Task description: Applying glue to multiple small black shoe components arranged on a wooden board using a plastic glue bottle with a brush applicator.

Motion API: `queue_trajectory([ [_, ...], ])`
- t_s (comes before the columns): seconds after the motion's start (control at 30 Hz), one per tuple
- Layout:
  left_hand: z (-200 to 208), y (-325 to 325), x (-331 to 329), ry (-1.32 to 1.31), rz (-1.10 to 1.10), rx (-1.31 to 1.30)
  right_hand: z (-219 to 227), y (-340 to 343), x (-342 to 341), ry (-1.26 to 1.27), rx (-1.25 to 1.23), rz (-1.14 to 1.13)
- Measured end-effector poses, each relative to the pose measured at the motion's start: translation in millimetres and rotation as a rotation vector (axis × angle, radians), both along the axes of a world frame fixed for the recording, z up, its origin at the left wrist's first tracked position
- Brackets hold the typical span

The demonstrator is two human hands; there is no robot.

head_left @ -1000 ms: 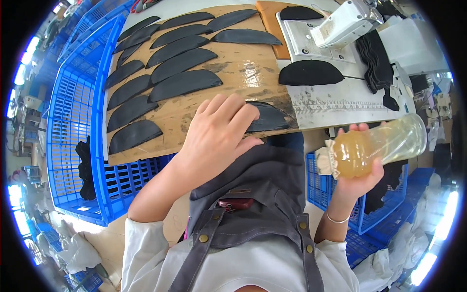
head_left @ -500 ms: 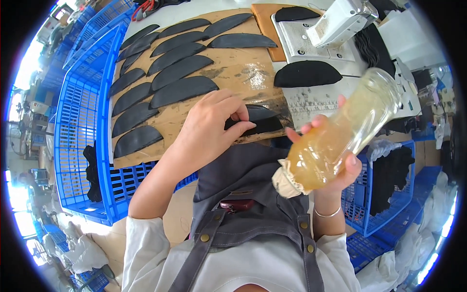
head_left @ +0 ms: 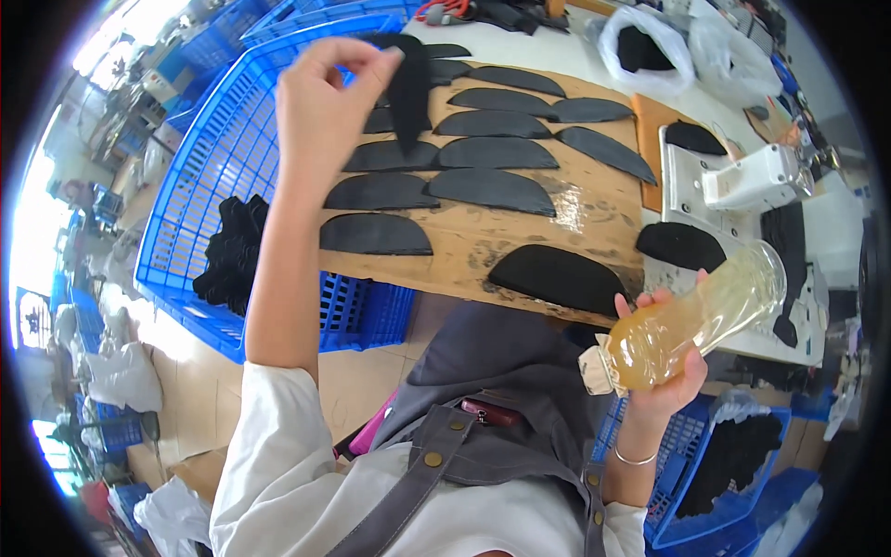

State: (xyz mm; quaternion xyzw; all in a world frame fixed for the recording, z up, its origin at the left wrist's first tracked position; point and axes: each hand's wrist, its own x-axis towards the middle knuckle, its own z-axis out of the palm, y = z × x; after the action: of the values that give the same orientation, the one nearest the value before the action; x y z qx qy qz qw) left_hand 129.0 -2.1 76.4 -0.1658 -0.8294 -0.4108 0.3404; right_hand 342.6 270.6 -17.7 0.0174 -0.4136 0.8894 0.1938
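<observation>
Between its thumb and fingers, my left hand pinches a black half-moon fabric piece, raised over the board's far left part. My right hand grips a glass bottle of amber liquid, tilted so that its cloth-wrapped mouth points down and left. Close to that mouth, a matte black half-moon piece lies flat at the near edge of the brown board. Rows of dark, smoother-looking half-moon pieces cover the board's left and far parts.
A blue basket stands left of the board with black material in it. On the right is a white machine, with another black piece beside it. Plastic bags lie at the back; a second blue basket sits lower right.
My left hand has gone from the board's near edge to the far left, lifting a black piece away. The bottle stays in my right hand. The whole view has turned left.
</observation>
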Motion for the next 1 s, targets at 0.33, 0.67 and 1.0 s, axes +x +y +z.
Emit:
queue_trajectory([
  [0.33,-78.3,-19.8,-79.5,-0.018,0.052,-0.593,5.2,-0.6,3.2,-0.007,0.016,0.035],
  [0.67,-60.7,-23.1,-78.5,-0.419,0.066,-0.514,10.6,1.8,10.0,0.036,-0.006,0.055],
  [1.0,-52.9,16.3,52.6,-0.086,-0.372,-0.098,19.0,1.5,-1.2,0.125,0.138,0.019],
])
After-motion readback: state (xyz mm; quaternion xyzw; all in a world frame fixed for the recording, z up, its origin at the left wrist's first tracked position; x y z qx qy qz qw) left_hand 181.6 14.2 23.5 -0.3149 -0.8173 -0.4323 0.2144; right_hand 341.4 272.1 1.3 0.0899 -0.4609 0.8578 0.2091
